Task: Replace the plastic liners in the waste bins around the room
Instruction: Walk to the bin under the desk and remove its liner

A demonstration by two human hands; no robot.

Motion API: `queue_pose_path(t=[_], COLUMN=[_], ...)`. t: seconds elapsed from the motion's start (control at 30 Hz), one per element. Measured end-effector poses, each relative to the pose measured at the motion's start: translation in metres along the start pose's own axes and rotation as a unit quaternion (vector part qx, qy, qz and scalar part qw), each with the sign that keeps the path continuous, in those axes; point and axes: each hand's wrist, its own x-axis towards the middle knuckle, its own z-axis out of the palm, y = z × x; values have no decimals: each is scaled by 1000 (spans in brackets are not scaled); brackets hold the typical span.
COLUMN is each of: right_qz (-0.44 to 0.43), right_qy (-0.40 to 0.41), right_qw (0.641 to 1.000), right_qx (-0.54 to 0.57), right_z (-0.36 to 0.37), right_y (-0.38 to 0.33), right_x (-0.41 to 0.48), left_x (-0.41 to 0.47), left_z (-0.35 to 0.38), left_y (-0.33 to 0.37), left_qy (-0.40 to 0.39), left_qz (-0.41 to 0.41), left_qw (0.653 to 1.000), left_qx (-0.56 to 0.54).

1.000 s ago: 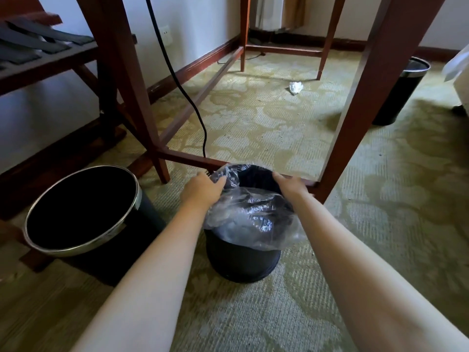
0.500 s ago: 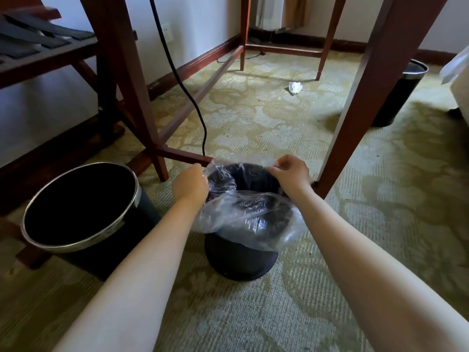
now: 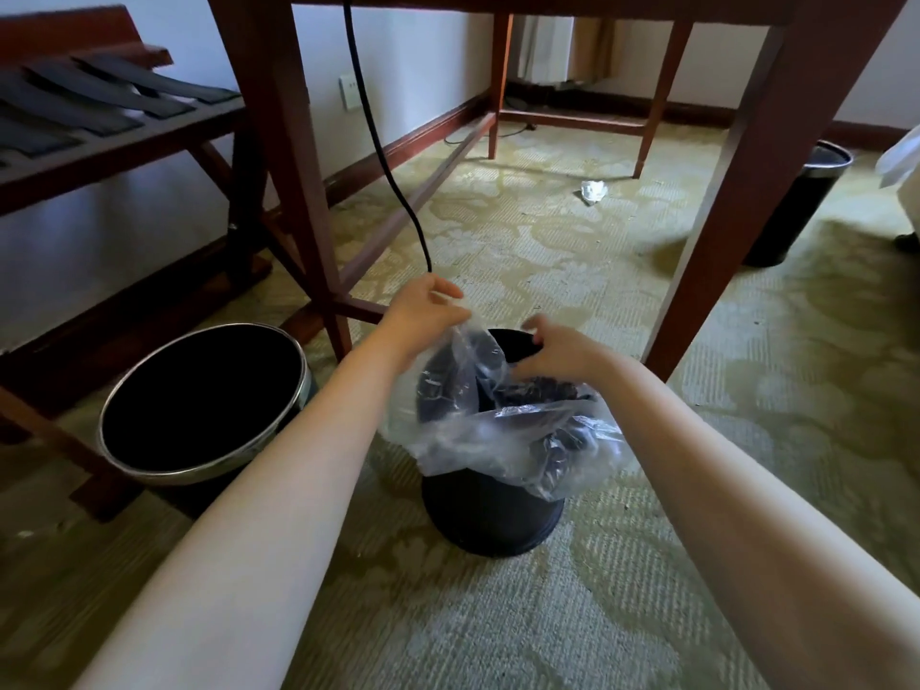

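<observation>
A small black bin (image 3: 490, 515) stands on the carpet under a wooden desk. A clear plastic liner (image 3: 503, 430) hangs crumpled over its near rim and partly inside it. My left hand (image 3: 425, 311) pinches the liner's left edge and holds it raised above the bin. My right hand (image 3: 560, 351) reaches over the bin's far rim with fingers curled into the plastic. A larger black bin with a metal rim (image 3: 199, 405) stands bare to the left, without a liner.
The desk's wooden legs (image 3: 737, 201) and crossbars frame the bin. A black cable (image 3: 383, 156) hangs down just behind my left hand. A luggage rack (image 3: 114, 127) stands at left. A third black bin (image 3: 796, 201) and a crumpled white scrap (image 3: 593, 190) lie farther back.
My left hand has lifted the liner's left edge up and away from the rim. My right hand has dropped lower onto the far side of the bin, and the plastic has bunched up.
</observation>
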Motion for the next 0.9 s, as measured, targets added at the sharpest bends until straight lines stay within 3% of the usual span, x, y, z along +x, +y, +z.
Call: queue_pose_path(t=[0.07,0.13,0.27,0.43,0.53,0.6,0.7,0.77,0.83,0.9], right_qz=[-39,-90,-61,-48,-91,-105,-78,-84,-85,-105], right_qy=[46,43,-37,44,97,12,-106,-84,-18,66], right_qw=[988,974,991,997,990,992,989,988,995,992], right_qx=[144,205,109,32,53,66,-73,-95,-44,10], right_z=[-5,-11,1,13,0,-8,-5,0,-1,-5], right_y=[-11,-25,-36,-33,-35,-38,-38,-40,-41,-41], right_x=[3,4,8,16,12,7,4,3,1,1], left_x=[-1,-3,-4,0,3,5,5,4,4,4], left_z=[-5,-8,-11,-21,-27,-31,-36,-37,-39,-40], left_y=[13,23,29,13,-5,-14,-22,-25,-26,-23], left_qy=[-5,0,19,30,63,76,73,70,60,-2], left_qz=[42,89,186,222,219,213,187,170,131,72], left_qw=[999,996,978,941,930,925,927,925,920,915], left_qx=[16,21,91,254,289,305,317,333,365,397])
